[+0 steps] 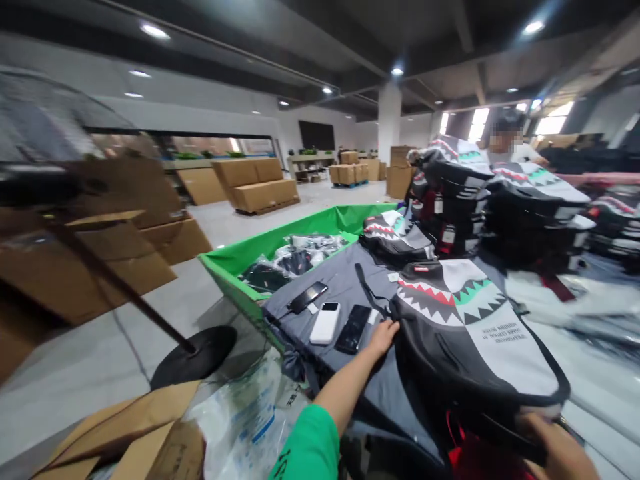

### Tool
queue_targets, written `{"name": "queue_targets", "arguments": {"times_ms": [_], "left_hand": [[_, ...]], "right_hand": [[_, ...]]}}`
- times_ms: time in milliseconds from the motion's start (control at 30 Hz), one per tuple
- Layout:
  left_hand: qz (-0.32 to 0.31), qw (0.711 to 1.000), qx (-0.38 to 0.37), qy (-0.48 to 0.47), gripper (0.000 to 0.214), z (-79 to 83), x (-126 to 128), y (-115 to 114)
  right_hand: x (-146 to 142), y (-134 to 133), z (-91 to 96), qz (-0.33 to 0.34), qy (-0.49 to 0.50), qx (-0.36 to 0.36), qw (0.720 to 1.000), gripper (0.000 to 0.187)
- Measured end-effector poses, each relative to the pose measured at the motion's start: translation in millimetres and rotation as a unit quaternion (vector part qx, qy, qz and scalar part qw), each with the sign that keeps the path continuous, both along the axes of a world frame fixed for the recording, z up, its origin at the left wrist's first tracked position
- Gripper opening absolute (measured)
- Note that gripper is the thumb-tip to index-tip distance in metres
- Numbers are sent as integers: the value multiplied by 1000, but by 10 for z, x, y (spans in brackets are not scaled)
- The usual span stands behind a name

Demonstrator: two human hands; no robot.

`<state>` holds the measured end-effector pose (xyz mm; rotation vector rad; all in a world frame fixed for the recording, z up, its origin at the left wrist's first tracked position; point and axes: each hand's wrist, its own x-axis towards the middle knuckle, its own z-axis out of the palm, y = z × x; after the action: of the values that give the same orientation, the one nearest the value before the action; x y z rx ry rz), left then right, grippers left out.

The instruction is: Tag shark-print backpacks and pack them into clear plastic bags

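A backpack [465, 320] with a grey, black and white shark-teeth print in red and green lies in front of me. My left hand [385, 337] is closed at its left edge, by a black strap [370, 290]. At its near edge is my right hand [560, 443], blurred, so its finger grip is unclear. Red material [475, 457] shows beneath the bag's near side. Left of the bag, on grey cloth [340, 273], lie a white power bank [325, 323], a black phone [353, 329] and another dark phone [307, 297].
Similar bags [455, 193] are stacked behind, near a co-worker [510, 137]. A green-lined bin [320, 220] holds plastic-wrapped items. On the left stand a fan base [200, 357] and cardboard boxes [115, 253]; an open carton [150, 433] and plastic bag [245, 413] lie nearer.
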<state>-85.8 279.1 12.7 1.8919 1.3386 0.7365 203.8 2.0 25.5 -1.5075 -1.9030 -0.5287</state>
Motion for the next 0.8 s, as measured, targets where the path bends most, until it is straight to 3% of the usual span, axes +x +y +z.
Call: {"name": "queue_targets", "arguments": {"times_ms": [67, 133, 200, 233, 300, 367, 433, 567, 633, 700, 800], "left_hand": [[9, 999, 42, 0, 21, 118, 57, -125], [-4, 995, 97, -6, 29, 282, 143, -320], [-61, 988, 142, -17, 28, 470, 260, -599], [-121, 978, 167, -23, 24, 562, 328, -765], [-279, 932, 233, -22, 22, 721, 465, -1123], [-409, 855, 319, -1, 34, 820, 586, -1460], [-445, 801, 399, 28, 30, 841, 672, -1735], [-442, 745, 496, 59, 19, 603, 766, -2118], [-408, 763, 493, 90, 23, 370, 803, -2267], [-356, 796, 476, 118, 27, 135, 828, -2389], [-351, 797, 480, 107, 37, -57, 796, -2467]], "right_hand": [[-259, -308, -115, 30, -28, 21, 999, 9], [-500, -496, -101, 8, -30, 26, 999, 7], [-683, -604, -19, -9, -7, 31, 999, 9], [-745, -645, 26, -8, 10, 25, 1000, 10], [-794, -727, 95, 13, 41, 1, 999, 16], [-730, -822, 122, 25, 77, -13, 997, 24], [-559, -919, 120, -14, 133, 2, 991, 25], [-152, -1020, 66, -182, 311, -31, 932, 25], [-90, -986, -1, -198, 363, -74, 908, 28], [-165, -898, -82, -179, 383, -88, 902, 27], [-357, -739, -163, -169, 398, -101, 896, 19]]}}
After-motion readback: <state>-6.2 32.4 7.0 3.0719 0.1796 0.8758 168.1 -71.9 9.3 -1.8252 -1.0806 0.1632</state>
